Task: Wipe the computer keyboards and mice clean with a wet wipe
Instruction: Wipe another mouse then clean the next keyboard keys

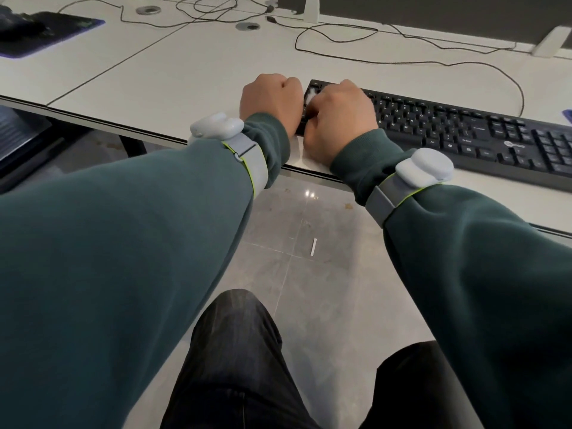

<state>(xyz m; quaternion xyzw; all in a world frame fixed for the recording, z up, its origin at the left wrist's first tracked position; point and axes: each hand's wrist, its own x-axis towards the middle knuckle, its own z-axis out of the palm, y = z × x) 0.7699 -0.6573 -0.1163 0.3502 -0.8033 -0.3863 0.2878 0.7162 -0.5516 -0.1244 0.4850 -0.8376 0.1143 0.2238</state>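
You are bunching the soft, limp wet wipe (309, 96) under your curled right hand (338, 120) on the left end of the stiff, light keyboard (448, 126). Your left hand (270, 99) is curling beside that edge; I cannot tell whether it is gripping. Brace there.

Black cables (296, 43) cross the white desk (185, 72) near a dark mat (62, 29).

Keyboard (464, 131): L end lay hidden under right hand (339, 119); R end ran off frame. Wet wipe (310, 95), at keyboard's L end: mostly covered. Left hand (272, 99): grip was unclear.
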